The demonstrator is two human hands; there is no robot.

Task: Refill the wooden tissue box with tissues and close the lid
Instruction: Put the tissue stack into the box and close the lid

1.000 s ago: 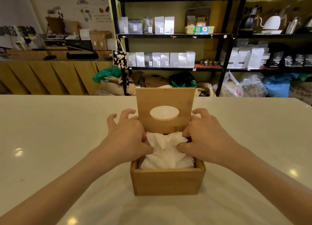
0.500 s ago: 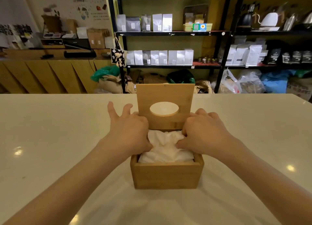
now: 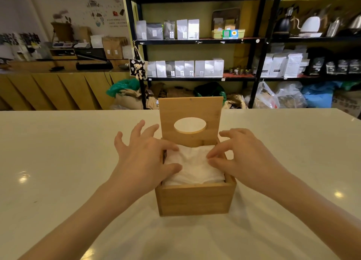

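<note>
— What do you make out from where you stand?

— A long pale table [image 3: 58, 162] fills the near side of the room, shiny enough to throw back the ceiling lights. Behind it stands a tall black rack of shelves [image 3: 259, 44], stacked with silver and white bags [image 3: 187, 29] and, up on the right, a few kettles [image 3: 310, 24]. Sacks and plastic bags are heaped on the floor under it.

— And the box?

— The wooden box [image 3: 195, 200] sits in the middle of the table, right in front of the person. Its lid [image 3: 190, 107] is up, standing nearly upright at the far edge, and you can see the table through the oval hole [image 3: 189, 125] cut in it.

— Is anything inside?

— Yes, white tissues [image 3: 193, 168], rumpled, filling the box almost up to the rim.

— What are the hands doing?

— Both are over the open top. The left hand [image 3: 144, 158] is spread wide, fingers fanned out towards the lid, with its thumb and one fingertip lying on the left edge of the tissues. It grips nothing; it only rests there. The right hand [image 3: 244, 158] is looser, fingers curled, and its fingertips [image 3: 212, 156] touch the right side of the tissues. Whether they pinch a fold or only press on it, I cannot tell from here.

— So the lid is not down.

— No, it is still open.
</note>
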